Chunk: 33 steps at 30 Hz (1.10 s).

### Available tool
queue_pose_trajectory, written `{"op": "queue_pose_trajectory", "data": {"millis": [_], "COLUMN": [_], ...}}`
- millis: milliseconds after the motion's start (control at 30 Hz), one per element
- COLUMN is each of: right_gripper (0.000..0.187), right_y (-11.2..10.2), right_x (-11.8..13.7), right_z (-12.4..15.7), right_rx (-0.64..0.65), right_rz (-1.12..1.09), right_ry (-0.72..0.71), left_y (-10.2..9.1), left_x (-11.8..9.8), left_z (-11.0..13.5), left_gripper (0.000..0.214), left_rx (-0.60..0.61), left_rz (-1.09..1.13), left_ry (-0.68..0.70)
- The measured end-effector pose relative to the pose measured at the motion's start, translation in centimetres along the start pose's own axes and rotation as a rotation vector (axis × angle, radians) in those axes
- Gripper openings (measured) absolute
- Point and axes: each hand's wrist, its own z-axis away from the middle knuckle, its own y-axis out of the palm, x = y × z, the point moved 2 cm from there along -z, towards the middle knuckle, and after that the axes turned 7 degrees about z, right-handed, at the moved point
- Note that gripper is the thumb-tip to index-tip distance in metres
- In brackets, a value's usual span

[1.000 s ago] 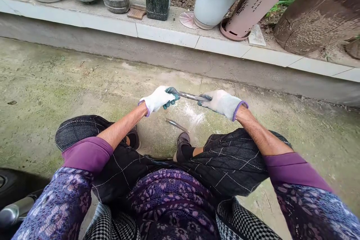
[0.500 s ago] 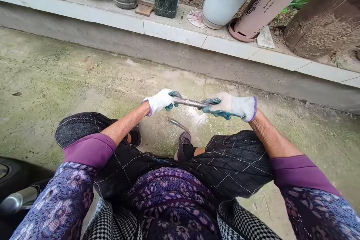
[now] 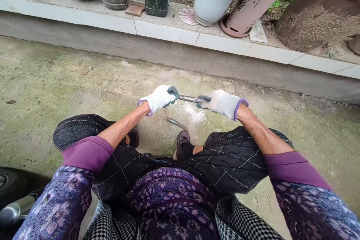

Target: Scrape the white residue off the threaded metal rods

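A slim grey metal rod [image 3: 189,98], ridged along part of its length, lies nearly level between my gloved hands above the concrete. My left hand [image 3: 161,96], in a white glove with teal fingers, is closed around its left end. At the other end my right hand [image 3: 219,102], gloved alike, grips the rod with the thumb along its top and the back of the hand turned up. Both rod ends are hidden in the gloves. Below, a second thin metal rod [image 3: 177,123] rests on the ground by my shoe [image 3: 182,140].
Pale powder [image 3: 195,114] marks the concrete under my hands. Ahead runs a low tiled ledge [image 3: 165,34] bearing a white flowerpot [image 3: 210,2], a pink planter [image 3: 251,11] and other pots. A dark wheel [image 3: 11,183] and a metal cylinder [image 3: 18,208] stand at lower left.
My right hand has rolled over, so its back shows where the teal palm side and fingers showed before. It also sits slightly further left. The view has shifted a little.
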Motion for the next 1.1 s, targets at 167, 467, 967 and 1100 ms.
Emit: {"op": "queue_pose_trajectory", "data": {"millis": [167, 467, 967, 1100], "right_gripper": [0.022, 0.024, 0.015, 0.021], "right_y": [-0.4, 0.4, 0.3, -3.7], "right_x": [0.7, 3.1, 9.7, 9.2], "right_z": [0.2, 1.1, -0.5, -1.5], "right_rx": [-0.122, -0.117, -0.232, -0.190], "right_rz": [0.223, -0.414, -0.460, -0.445], "right_ry": [-0.065, 0.034, -0.186, -0.294], "left_y": [0.1, -1.0, -0.7, -4.0], "left_x": [1.5, 1.9, -3.5, -4.4], "left_z": [-0.5, -1.4, 0.1, 0.3], "left_gripper": [0.012, 0.027, 0.012, 0.012], "left_rx": [-0.029, -0.296, -0.098, -0.105], "left_rz": [0.220, 0.322, 0.860, 0.893], "left_ry": [-0.045, 0.068, 0.005, 0.004]}}
